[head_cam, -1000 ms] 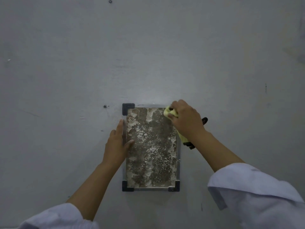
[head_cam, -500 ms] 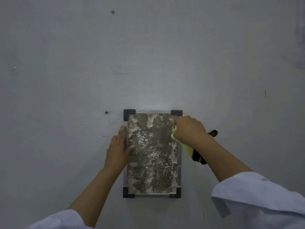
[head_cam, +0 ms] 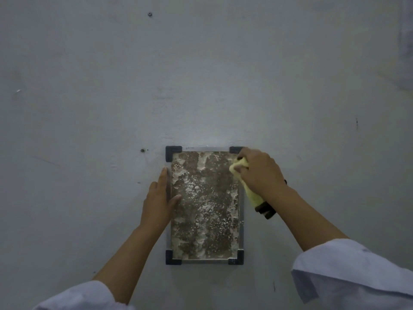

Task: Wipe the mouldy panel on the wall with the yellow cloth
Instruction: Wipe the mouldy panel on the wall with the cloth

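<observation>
A mouldy panel [head_cam: 204, 211], brown with white patches, hangs on the grey wall in a thin frame with black corner brackets. My right hand [head_cam: 260, 173] is closed around a bunched yellow cloth [head_cam: 240, 167] and presses it against the panel's upper right corner. The cloth trails down past the frame's right edge to a black end [head_cam: 265, 210] below my wrist. My left hand [head_cam: 159, 201] lies flat along the frame's left side, fingers pointing up, thumb resting on the panel.
The grey wall [head_cam: 201, 74] fills the view around the panel. A small screw [head_cam: 142, 150] sits left of the top-left bracket and another screw [head_cam: 150, 14] is high up. White sleeves cover both forearms near the bottom edge.
My right hand with the cloth slid down the panel's right edge, then came back up to the upper right corner. My left hand stayed on the left side of the frame.
</observation>
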